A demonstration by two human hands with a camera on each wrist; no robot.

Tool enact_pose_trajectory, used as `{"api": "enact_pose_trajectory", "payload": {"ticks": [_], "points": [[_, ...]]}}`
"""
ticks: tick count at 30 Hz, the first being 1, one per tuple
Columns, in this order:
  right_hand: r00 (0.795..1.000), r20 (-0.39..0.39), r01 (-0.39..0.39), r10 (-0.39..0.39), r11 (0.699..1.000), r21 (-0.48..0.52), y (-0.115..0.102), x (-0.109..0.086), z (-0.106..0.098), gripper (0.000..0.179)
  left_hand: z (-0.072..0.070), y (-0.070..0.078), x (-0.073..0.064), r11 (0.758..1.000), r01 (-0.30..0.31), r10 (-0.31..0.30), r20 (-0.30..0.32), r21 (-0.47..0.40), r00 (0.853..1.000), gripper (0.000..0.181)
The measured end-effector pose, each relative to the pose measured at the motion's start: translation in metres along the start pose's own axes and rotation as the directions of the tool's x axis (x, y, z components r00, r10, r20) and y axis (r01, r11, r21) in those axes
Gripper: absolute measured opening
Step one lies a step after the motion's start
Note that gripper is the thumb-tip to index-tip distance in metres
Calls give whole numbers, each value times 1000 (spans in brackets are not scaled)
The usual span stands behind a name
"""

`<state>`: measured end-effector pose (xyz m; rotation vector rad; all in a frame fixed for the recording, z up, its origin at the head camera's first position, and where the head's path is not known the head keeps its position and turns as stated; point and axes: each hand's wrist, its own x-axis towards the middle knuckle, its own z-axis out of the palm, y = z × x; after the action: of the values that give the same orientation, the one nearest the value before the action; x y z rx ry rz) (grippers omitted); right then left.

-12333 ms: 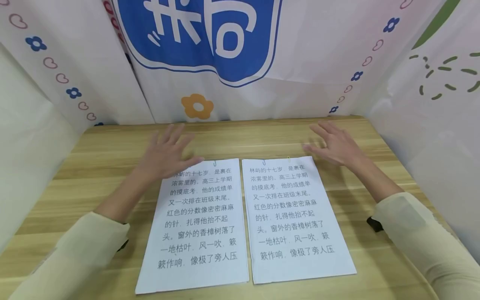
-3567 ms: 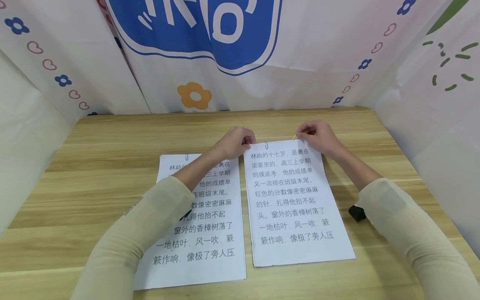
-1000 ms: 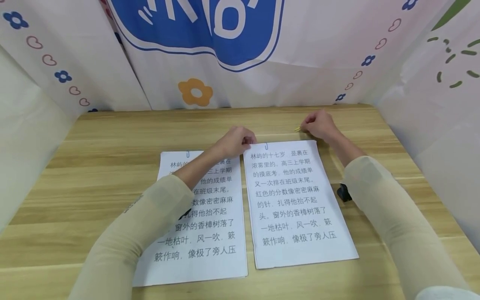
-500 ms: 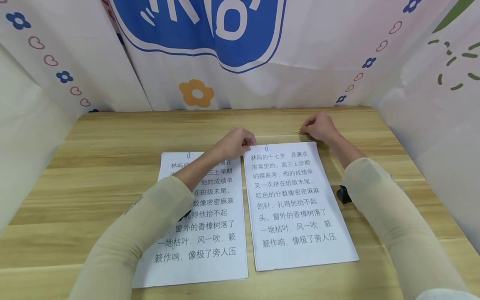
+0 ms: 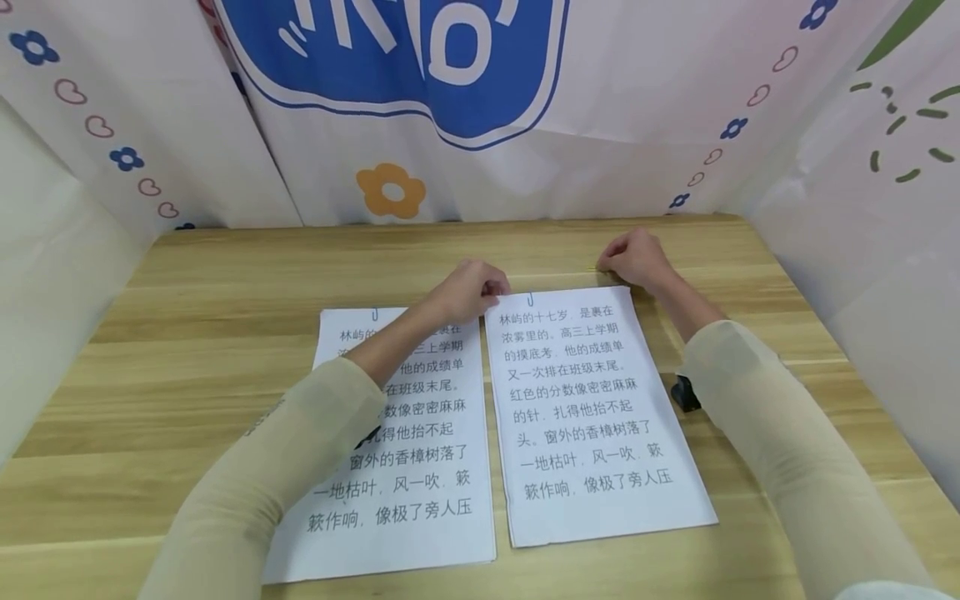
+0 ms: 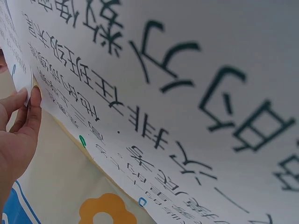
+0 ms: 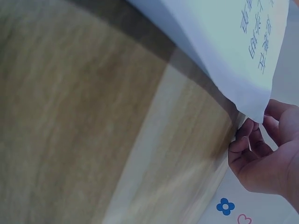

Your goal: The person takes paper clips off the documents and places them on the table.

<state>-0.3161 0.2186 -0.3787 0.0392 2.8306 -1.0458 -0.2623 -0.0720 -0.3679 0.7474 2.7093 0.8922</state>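
Two stacks of printed paper lie side by side, a left stack [image 5: 405, 542] and a right stack [image 5: 600, 517]. With thumb and fingers, my left hand [image 5: 468, 292] pinches the top left corner of the right stack; the left wrist view shows this hand [image 6: 21, 126] at the corner too. Just beyond the top right corner, my right hand [image 5: 637, 257] pinches a yellow paper clip [image 5: 592, 268], of which only a sliver shows. Paper partly covers the right fingertips [image 7: 254, 126] in the right wrist view. A blue paper clip [image 5: 530, 299] sits on the right stack's top edge.
Another blue clip [image 5: 374, 314] and a green clip [image 6: 82, 141] are on the left stack's top edge. My left forearm crosses that stack. A wooden table [image 5: 225, 275] carries everything, with printed curtains [image 5: 615, 167] behind and at the sides.
Both hands were spread open at first. Since then, the left has gripped the right stack's corner, and the yellow clip has come off that stack's top edge in my right hand.
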Motion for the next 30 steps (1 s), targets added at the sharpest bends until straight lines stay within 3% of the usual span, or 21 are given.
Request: {"api": "enact_pose_trajectory", "payload": {"ticks": [19, 30], "points": [[989, -12, 148, -148, 989, 26, -13, -11, 4, 15, 1, 0, 0, 1000, 20, -20, -6, -17, 1000, 20], [945, 59, 321, -322, 947, 28, -30, -24, 12, 11, 2, 1, -1, 1000, 25, -25, -11, -16, 1000, 20]]}}
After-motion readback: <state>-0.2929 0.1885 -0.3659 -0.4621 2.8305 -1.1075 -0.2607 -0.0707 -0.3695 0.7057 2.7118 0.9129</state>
